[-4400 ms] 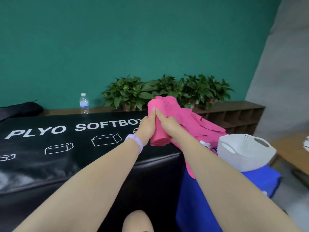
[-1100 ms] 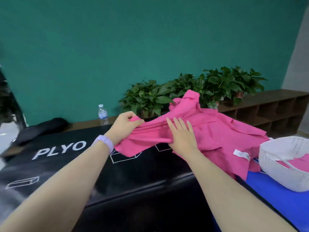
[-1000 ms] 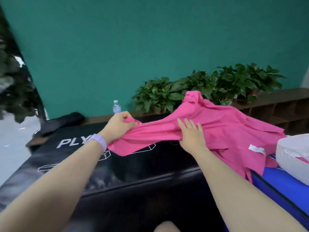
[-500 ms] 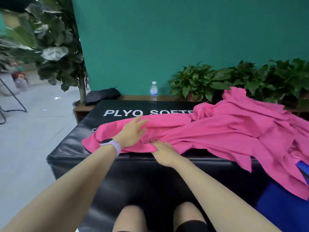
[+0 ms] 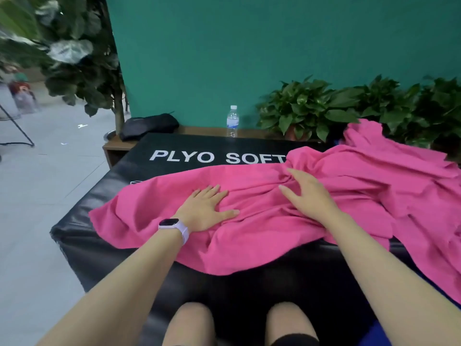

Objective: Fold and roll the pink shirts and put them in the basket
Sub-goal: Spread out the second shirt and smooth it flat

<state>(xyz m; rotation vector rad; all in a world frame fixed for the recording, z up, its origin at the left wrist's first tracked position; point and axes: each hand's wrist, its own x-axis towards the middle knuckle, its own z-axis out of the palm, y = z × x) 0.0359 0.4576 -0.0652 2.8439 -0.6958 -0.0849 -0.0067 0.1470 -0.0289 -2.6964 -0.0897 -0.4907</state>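
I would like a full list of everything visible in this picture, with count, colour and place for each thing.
pink shirt: one spread out, pink, on the black box under both hands
shirt pile: count unclear, pink, on the box's right side
soft box: one, black with white letters, in front of the person
water bottle: one, clear with white cap, on the wooden ledge behind the box
dark bag: one, black, on the ledge, left
potted plants: several, green, along the teal wall, right
tall plant: one, green, far left
watch: one, lilac band, left wrist
left hand: flat on the shirt
right hand: spread on the shirt
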